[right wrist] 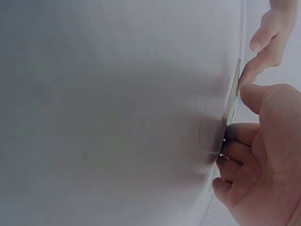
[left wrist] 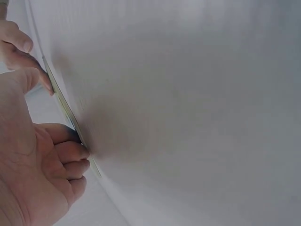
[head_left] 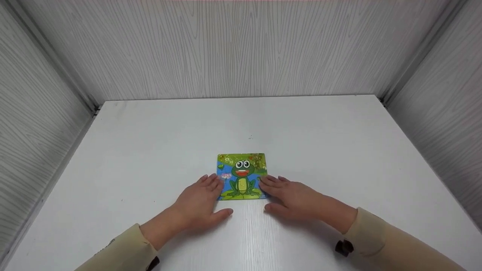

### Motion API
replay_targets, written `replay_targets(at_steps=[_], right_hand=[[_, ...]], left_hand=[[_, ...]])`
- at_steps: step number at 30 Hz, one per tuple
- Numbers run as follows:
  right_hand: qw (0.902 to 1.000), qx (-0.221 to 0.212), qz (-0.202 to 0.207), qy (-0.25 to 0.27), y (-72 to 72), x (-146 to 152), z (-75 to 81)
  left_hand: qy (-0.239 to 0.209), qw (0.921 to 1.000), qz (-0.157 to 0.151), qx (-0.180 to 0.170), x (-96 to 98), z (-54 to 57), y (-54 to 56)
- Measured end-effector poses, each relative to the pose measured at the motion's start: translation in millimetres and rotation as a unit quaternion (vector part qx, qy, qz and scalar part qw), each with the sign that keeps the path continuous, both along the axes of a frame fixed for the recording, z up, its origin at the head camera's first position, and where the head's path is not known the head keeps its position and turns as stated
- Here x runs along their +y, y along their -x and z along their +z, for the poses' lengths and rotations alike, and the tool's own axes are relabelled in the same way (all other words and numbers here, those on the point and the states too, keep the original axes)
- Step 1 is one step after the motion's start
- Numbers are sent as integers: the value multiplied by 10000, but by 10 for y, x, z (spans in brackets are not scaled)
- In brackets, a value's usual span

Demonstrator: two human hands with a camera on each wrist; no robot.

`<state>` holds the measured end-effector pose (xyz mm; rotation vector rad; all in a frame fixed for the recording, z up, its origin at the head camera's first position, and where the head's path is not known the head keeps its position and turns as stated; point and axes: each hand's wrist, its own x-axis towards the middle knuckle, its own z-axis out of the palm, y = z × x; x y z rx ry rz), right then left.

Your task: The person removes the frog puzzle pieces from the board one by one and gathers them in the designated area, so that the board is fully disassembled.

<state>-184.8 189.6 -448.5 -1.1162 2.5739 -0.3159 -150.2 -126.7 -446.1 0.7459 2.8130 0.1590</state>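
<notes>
A thin square picture board with a smiling green frog lies flat on the white table in the head view. My left hand rests its fingertips on the board's left edge, thumb spread toward the near side. On the opposite edge, my right hand touches the board with extended fingers, its thumb also apart from it. The left wrist view catches the board edge-on as a thin strip beside the left fingers. Seen from the right wrist, the right fingers meet the board's other side.
The white tabletop stretches around the board on all sides. A wood-grain back panel rises behind it, with side panels at left and right. Beige sleeves cover both forearms.
</notes>
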Motion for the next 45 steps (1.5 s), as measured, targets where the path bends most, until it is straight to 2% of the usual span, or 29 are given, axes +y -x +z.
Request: replay_targets(at_steps=[10, 17, 26, 32, 39, 45], right_hand=[[9998, -141, -112, -37, -145, 150, 43], [9994, -265, -230, -78, -233, 259, 45], [9996, -241, -157, -17, -333, 341, 58], [9995, -283, -126, -12, -352, 332, 63], [9998, -53, -12, 180, -361, 361, 29], [9997, -181, -82, 112, -359, 357, 39]], left_hand=[[-148, 9995, -290, 12, 97, -3, -87], [-174, 9987, -454, -134, 140, 10, -160], [-134, 9972, -716, -165, 162, 37, -225], [-282, 9968, -724, -189, 135, 29, -211], [-506, 9956, -788, -95, 73, 31, -163], [-541, 9950, -841, 23, 60, 56, -120]])
